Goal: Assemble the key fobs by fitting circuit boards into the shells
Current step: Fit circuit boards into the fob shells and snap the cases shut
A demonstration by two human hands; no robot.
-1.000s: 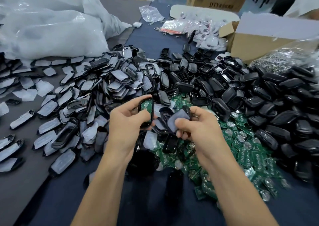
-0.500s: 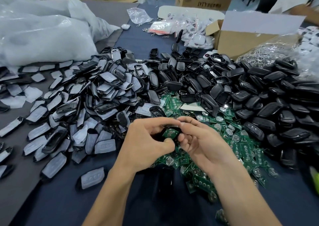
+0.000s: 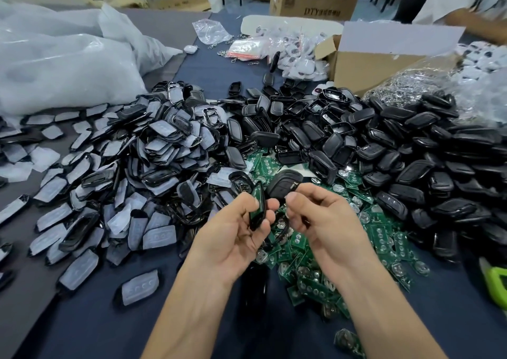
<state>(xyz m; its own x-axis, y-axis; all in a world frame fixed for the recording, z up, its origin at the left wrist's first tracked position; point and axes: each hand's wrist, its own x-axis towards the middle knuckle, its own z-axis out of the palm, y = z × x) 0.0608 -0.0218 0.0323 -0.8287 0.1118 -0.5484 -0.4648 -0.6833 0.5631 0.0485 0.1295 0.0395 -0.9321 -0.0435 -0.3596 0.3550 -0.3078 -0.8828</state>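
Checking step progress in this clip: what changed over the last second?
The right hand no longer holds the grey pad; it now pinches a rounded black plastic shell cover. The left hand kept gripping the black shell half with the green circuit board, turning it edge-on. The heaps of black shells and green boards stayed put.
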